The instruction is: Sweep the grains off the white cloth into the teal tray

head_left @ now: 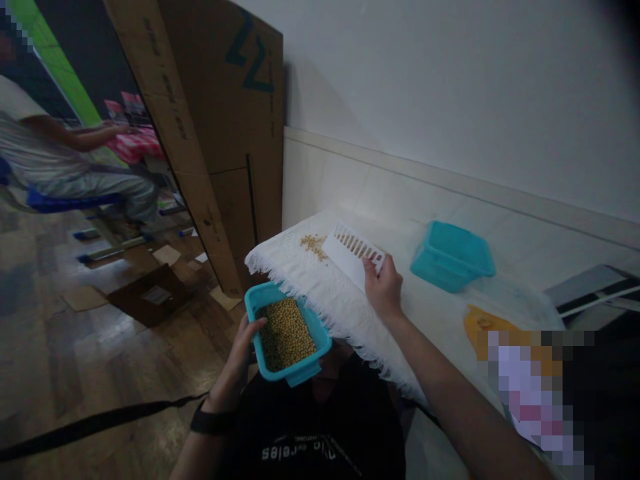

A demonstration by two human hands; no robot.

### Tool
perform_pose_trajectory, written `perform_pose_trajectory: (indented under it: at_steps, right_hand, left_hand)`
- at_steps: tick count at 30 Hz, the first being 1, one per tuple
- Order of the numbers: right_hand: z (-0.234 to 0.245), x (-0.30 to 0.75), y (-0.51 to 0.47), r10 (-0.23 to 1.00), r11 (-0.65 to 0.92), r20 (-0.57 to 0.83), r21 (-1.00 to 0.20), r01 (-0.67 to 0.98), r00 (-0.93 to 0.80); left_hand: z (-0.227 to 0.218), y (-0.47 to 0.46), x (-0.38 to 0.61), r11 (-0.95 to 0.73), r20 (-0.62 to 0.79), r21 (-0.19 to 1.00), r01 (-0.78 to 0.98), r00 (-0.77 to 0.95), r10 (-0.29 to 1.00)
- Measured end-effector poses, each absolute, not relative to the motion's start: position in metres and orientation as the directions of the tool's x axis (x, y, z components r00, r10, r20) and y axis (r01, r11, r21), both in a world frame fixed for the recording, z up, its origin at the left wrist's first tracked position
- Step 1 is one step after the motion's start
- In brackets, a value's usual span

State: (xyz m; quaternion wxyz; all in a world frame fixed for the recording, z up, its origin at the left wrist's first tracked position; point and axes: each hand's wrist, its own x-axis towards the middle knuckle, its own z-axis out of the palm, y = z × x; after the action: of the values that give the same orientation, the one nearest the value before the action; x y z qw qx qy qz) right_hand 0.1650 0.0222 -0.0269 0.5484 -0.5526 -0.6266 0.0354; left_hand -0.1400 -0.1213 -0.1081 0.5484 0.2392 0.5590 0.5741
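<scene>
L hand is lower ctr of the frame, a bit left, and it's got a teal bin by its left side. Thumb's hooked over the rim, the other fingers are mostly hidden behind the wall, so can't tell exactly how they're curled, but it's def a grip. Bin's tipped a bit toward the cam, w/ a pile of small yellowish beans inside, and it sits right by the fringed edge of a white cloth, approx mid-frame.

R hand is just right of ctr, fingers closed on the right end of a flat white slotted board, thumb on top. Board is angled over the cloth, its left end right beside a small scatter of loose beans. Slots look brownish, can't tell what's showing thru.

2nd teal bin is on the table right of ctr, apart from both hands; can't see what's in it. Orangey thing is at lower right, partly pixelated. Big cardboard box stands upper ctr-left, and a seated person is upper left w/ arms out toward a pink-and-white checked cloth.
</scene>
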Motion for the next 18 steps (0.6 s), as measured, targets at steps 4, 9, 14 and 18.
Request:
perform_pose_trajectory:
  at_steps: [4,9,14,18]
  right_hand:
    - [-0.027,0.162,0.020,0.718,0.413,0.667,-0.640,0.648,0.201]
    - [-0.023,0.161,0.012,0.692,0.404,0.692,-0.607,0.684,0.205]
    - [-0.022,0.161,0.006,0.668,0.418,0.713,-0.596,0.686,0.213]
    - [-0.023,0.160,0.007,0.666,0.438,0.716,-0.601,0.669,0.209]
  left_hand:
    - [-0.096,-0.112,-0.148,0.265,-0.331,0.928,-0.260,-0.254,0.909]
    - [-0.093,-0.108,-0.160,0.272,-0.334,0.929,-0.251,-0.252,0.908]
    - [-0.103,-0.118,-0.167,0.236,-0.321,0.931,-0.280,-0.315,0.893]
    - [-0.103,-0.119,-0.166,0.222,-0.342,0.913,-0.343,-0.345,0.874]
